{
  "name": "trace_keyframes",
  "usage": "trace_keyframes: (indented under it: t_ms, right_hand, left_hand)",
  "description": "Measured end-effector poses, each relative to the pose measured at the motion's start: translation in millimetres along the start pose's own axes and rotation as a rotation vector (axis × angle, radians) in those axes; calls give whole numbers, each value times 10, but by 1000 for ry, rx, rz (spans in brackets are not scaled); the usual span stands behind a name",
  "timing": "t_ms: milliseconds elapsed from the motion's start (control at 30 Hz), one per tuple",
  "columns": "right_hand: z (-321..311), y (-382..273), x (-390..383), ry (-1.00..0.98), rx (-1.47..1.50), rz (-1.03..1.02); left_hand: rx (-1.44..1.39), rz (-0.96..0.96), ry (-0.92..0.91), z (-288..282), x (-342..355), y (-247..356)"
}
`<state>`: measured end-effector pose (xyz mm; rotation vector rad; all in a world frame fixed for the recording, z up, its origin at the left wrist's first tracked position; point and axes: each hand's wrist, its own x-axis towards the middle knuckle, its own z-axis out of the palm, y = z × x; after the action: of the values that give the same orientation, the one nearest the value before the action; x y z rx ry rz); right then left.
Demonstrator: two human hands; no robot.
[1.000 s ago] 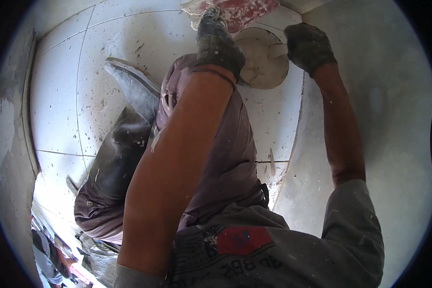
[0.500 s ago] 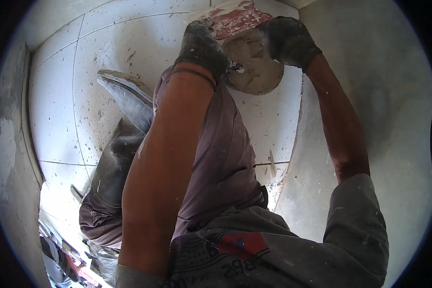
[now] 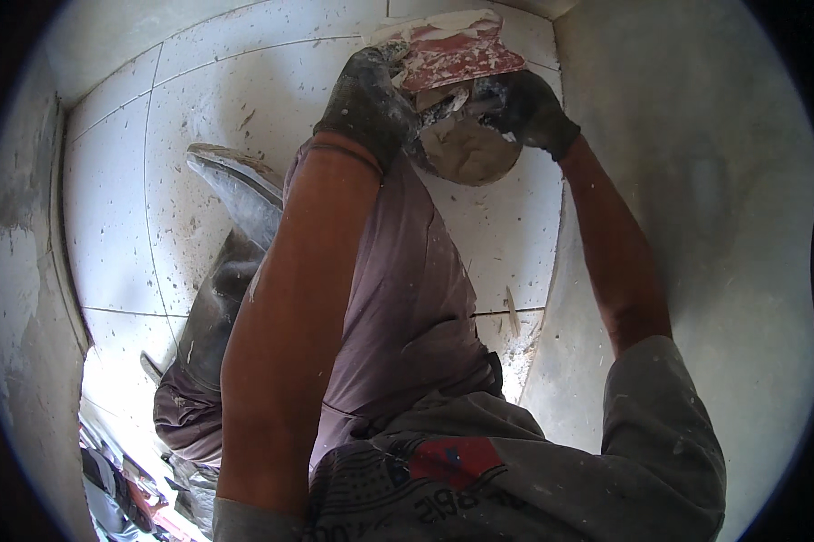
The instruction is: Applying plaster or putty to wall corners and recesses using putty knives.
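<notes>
My left hand (image 3: 366, 107), in a dark, plaster-smeared glove, is closed at the left edge of a red plastic spreader (image 3: 466, 59). Pale wet plaster coats the spreader's far edge. It is held over the far side of a round container of grey-brown mortar (image 3: 470, 152). My right hand (image 3: 529, 110), gloved too, has its fingers curled over the container's right side, just below the spreader. Dark, whitish-smeared fingertips or a small tool show between the hands; I cannot tell which. What my right fingers hold is hidden.
White floor tiles (image 3: 109, 217) carry mortar spatters and chips. A grey plastered wall (image 3: 696, 235) rises close on the right, another wall (image 3: 14, 262) on the left. My dark boot (image 3: 240, 194) rests left of my bent leg. Mixed items (image 3: 122, 492) lie at the lower left.
The spreader has come slightly nearer and now covers more of the container. My right hand has shifted left and down, away from the spreader's upper right corner. My left hand has moved slightly left.
</notes>
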<state>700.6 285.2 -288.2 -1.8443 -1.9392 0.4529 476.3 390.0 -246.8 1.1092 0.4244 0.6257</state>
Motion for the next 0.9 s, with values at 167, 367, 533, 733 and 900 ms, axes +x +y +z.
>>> trace_keyframes:
  t_ms: [167, 367, 533, 733, 900]
  right_hand:
    - [-11, -120, -24, -119, -206, 50]
    - [-201, -107, -217, -202, 630, 120]
    - [-433, 96, -515, -195, 728, 136]
    - [-572, -303, -792, 170, 1054, 383]
    - [-1098, -593, -1144, 362, 515, 364]
  left_hand:
    - [167, 25, -32, -78, -3, -1]
    - [398, 71, -65, -107, 5, -22]
    - [1017, 217, 5, -28, 46, 13]
    - [78, 283, 254, -402, 57, 78]
    - [1773, 670, 185, -678, -844, 751]
